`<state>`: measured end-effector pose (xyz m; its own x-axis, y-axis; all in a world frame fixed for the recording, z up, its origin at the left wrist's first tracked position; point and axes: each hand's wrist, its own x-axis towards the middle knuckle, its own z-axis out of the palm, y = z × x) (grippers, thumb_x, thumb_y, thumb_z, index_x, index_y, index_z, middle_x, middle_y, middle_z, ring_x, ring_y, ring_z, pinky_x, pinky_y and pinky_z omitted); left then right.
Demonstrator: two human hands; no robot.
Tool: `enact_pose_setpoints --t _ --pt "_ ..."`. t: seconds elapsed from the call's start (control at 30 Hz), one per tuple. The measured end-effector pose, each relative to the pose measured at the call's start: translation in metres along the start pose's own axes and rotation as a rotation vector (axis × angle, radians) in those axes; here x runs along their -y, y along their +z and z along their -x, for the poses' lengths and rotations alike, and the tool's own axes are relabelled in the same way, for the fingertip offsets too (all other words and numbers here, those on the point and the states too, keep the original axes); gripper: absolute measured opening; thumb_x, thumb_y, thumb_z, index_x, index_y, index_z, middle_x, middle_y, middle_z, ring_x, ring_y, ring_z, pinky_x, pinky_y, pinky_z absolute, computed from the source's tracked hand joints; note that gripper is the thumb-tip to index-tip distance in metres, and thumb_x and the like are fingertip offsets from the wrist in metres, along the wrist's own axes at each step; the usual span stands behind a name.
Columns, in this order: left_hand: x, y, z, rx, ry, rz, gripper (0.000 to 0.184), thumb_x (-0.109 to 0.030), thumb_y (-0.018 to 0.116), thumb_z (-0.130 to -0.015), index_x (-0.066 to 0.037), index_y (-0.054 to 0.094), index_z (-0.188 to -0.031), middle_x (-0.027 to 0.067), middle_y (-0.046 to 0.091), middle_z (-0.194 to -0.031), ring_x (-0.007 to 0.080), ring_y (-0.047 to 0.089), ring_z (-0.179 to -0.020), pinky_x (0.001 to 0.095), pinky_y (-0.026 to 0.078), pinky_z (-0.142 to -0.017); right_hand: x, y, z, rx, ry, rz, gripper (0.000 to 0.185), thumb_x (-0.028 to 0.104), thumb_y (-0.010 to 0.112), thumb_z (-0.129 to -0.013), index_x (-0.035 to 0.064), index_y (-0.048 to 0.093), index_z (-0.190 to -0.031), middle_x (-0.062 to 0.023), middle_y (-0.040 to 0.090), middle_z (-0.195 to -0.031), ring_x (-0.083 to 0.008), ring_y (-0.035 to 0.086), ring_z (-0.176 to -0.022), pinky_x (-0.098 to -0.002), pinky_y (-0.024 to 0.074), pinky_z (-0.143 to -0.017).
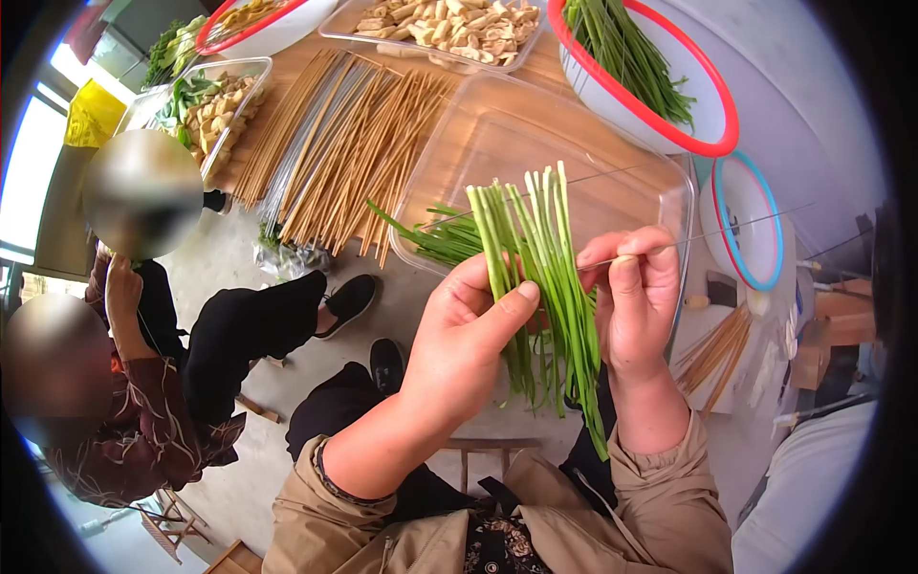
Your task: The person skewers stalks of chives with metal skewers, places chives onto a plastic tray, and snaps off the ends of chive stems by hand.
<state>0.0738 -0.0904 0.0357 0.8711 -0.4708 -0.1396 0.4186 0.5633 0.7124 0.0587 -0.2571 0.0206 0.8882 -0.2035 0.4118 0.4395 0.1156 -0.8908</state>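
A bunch of green chives (pixel 555 277) hangs upright in my left hand (pixel 469 330), its pale cut ends on top and its tips drooping. The thumb lies across the stalks. At the right side of the bunch, my right hand (pixel 636 297) pinches a thin metal skewer (pixel 708 234) between thumb and fingers. That skewer points left to the stalks; whether it passes through them I cannot tell. Behind the bunch, more chives (pixel 445 234) lie in a clear plastic tray (pixel 545 115), with another thin skewer across them.
Bamboo sticks (pixel 363 143) and metal skewers lie on the wooden table. Around them stand a tub of cut pieces (pixel 449 24), a red-rimmed basket (pixel 722 105) of greens and a blue-rimmed basket (pixel 765 225). Other people (pixel 143 411) sit at the left.
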Motion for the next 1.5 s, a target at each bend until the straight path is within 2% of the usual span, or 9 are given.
enact_pose_setpoints --t 0.03,0.2,1.0,1.2,1.37,1.5 --pt "0.001 0.0 0.0 0.002 0.006 -0.005 0.017 -0.006 0.057 -0.092 -0.002 0.061 -0.108 0.0024 0.064 -0.101 0.0089 0.058 -0.088 0.0264 0.048 -0.079 0.0 0.0 0.0 0.011 0.0 -0.003 0.011 0.017 0.051 -0.099 0.0074 0.045 -0.101 -0.0138 0.066 -0.089 -0.0134 0.061 -0.069 -0.0248 0.0503 -0.064" --pt "0.003 -0.001 0.0 0.009 0.009 -0.022 0.019 -0.006 0.057 -0.092 -0.002 0.06 -0.11 0.0025 0.065 -0.102 0.0085 0.058 -0.088 0.0263 0.048 -0.079 0.002 -0.001 0.001 -0.003 0.019 -0.013 0.01 0.016 0.051 -0.099 0.0076 0.046 -0.101 -0.0136 0.066 -0.089 -0.0129 0.061 -0.069 -0.0243 0.0502 -0.064" --pt "0.003 0.006 0.008 -0.059 0.02 0.016 0.023 -0.003 0.05 -0.092 -0.002 0.054 -0.114 0.0056 0.061 -0.107 0.0122 0.056 -0.097 0.0301 0.047 -0.085 0.002 -0.001 0.0 0.011 0.067 -0.036 0.01 0.017 0.051 -0.099 0.0083 0.047 -0.1 -0.0132 0.067 -0.089 -0.012 0.059 -0.069 -0.0247 0.0496 -0.065" --pt "0.004 0.009 0.008 -0.06 0.034 0.007 0.024 -0.003 0.048 -0.094 -0.001 0.051 -0.118 0.0058 0.059 -0.111 0.0118 0.055 -0.099 0.0293 0.045 -0.089 0.003 -0.001 0.0 0.029 0.059 -0.021 0.011 0.018 0.051 -0.099 0.008 0.047 -0.1 -0.0133 0.067 -0.09 -0.0119 0.059 -0.069 -0.0247 0.0504 -0.066" --pt "0.005 0.009 0.008 0.001 0.038 -0.015 0.028 -0.004 0.047 -0.095 0.0 0.046 -0.122 0.0076 0.057 -0.119 0.0127 0.052 -0.109 0.0303 0.04 -0.097 0.003 0.001 0.0 0.047 0.055 -0.024 0.012 0.018 0.052 -0.099 0.0075 0.047 -0.1 -0.0138 0.067 -0.09 -0.012 0.06 -0.07 -0.0245 0.0515 -0.065" --pt "0.004 0.005 0.008 0.028 0.017 0.002 0.029 -0.006 0.047 -0.095 0.0 0.045 -0.124 0.0082 0.056 -0.121 0.013 0.051 -0.112 0.0308 0.039 -0.099 0.003 0.001 0.0 0.042 0.061 -0.031 0.012 0.018 0.052 -0.098 0.0074 0.047 -0.1 -0.014 0.067 -0.09 -0.012 0.061 -0.07 -0.0242 0.0519 -0.065"
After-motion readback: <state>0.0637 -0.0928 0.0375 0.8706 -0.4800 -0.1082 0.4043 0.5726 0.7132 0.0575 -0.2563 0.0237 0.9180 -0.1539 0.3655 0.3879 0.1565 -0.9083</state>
